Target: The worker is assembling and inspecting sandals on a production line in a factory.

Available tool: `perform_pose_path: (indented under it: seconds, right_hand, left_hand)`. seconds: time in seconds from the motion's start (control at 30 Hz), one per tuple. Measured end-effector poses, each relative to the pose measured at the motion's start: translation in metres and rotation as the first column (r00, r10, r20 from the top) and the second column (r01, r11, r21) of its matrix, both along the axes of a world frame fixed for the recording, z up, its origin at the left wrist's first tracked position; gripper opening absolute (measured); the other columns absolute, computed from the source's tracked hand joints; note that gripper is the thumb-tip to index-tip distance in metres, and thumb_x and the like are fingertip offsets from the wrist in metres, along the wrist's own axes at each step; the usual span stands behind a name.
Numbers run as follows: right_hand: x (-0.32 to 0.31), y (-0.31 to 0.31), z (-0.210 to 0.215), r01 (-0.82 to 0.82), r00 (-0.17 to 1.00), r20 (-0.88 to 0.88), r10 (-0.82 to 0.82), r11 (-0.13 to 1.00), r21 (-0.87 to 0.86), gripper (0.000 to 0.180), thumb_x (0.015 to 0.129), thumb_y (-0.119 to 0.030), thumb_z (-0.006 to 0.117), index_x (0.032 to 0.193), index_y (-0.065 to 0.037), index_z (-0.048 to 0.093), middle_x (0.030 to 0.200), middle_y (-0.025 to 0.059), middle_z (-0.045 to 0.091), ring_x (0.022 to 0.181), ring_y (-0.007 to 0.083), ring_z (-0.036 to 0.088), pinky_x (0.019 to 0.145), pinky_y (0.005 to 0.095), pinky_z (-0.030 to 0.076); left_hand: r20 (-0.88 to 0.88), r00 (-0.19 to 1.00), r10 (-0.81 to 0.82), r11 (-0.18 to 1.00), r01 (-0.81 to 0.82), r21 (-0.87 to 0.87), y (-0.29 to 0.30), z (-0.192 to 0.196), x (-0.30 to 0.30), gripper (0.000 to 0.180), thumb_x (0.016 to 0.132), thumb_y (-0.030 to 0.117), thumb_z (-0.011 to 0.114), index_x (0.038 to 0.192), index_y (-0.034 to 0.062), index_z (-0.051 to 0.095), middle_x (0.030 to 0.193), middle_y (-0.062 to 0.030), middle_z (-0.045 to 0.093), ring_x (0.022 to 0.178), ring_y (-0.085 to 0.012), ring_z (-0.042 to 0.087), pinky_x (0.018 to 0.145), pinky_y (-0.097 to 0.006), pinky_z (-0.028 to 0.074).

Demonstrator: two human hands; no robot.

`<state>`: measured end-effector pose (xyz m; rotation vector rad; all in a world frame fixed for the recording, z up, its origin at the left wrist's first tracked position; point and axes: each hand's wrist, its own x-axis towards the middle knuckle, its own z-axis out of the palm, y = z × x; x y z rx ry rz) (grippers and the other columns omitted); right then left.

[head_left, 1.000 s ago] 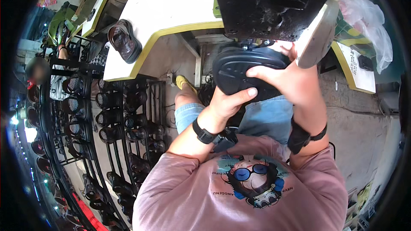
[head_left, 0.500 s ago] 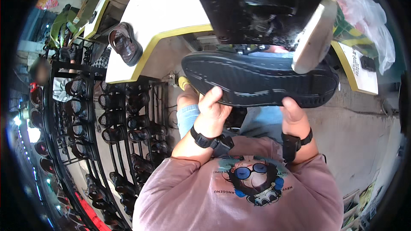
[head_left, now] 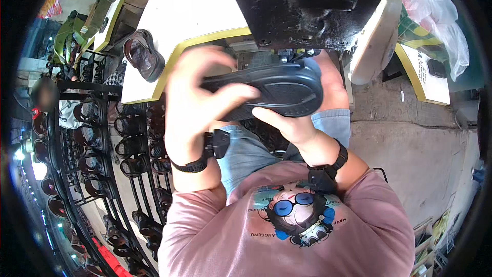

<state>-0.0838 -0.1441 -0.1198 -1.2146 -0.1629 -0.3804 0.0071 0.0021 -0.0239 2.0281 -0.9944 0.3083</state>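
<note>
I hold a black shoe [head_left: 279, 90] sole-up in front of my chest, just under a large black machine [head_left: 307, 0]. My left hand [head_left: 197, 105] wraps its left end, thumb across the sole. My right hand [head_left: 302, 123] grips it from below near the rounded right end. Both wrists wear black bands.
A white table with a yellow edge [head_left: 189, 25] carries a brown sandal [head_left: 144, 55] at its left corner. A black metal rack full of dark shoes [head_left: 102, 149] runs down my left side. A white table [head_left: 430, 79] and clear plastic bags [head_left: 435, 15] stand at right, above a concrete floor [head_left: 420, 159].
The shoe was turned from a compact view to full sole-up, then swung left and raised closer to the machine. My left hand shifted from below the shoe onto its left end.
</note>
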Motion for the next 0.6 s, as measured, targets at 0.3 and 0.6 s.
perform_pose_path:
  seconds: [0.3,0.6]
  right_hand:
    - [-0.028,-0.027,-0.024,0.464,0.868,0.002,-0.497,0.809,-0.361,0.058,0.068,-0.015,0.082,0.116,0.001,0.052,0.097,0.0067,0.058,0.094,0.0184,0.058,0.080,0.0331,0.049]
    - [-0.027,-0.102,0.063,0.294,0.942,0.150,-0.300,0.525,-0.799,0.049,0.061,-0.029,0.080,0.100,-0.003,0.068,0.093,0.0113,0.066,0.084,0.0215,0.064,0.075,0.0289,0.048]
  left_hand:
    - [-0.669,0.631,-0.392,0.760,-0.188,-0.623,-0.045,-0.051,-0.056,0.030,0.075,0.007,0.077,0.096,-0.0005,0.057,0.091,-0.0059,0.065,0.084,-0.0108,0.060,0.077,-0.025,0.048]
    - [-0.631,0.516,-0.580,0.531,-0.347,-0.773,-0.064,-0.068,-0.082,0.033,0.082,0.007,0.069,0.111,0.0002,0.053,0.107,-0.0087,0.061,0.096,-0.0149,0.058,0.089,-0.030,0.046]
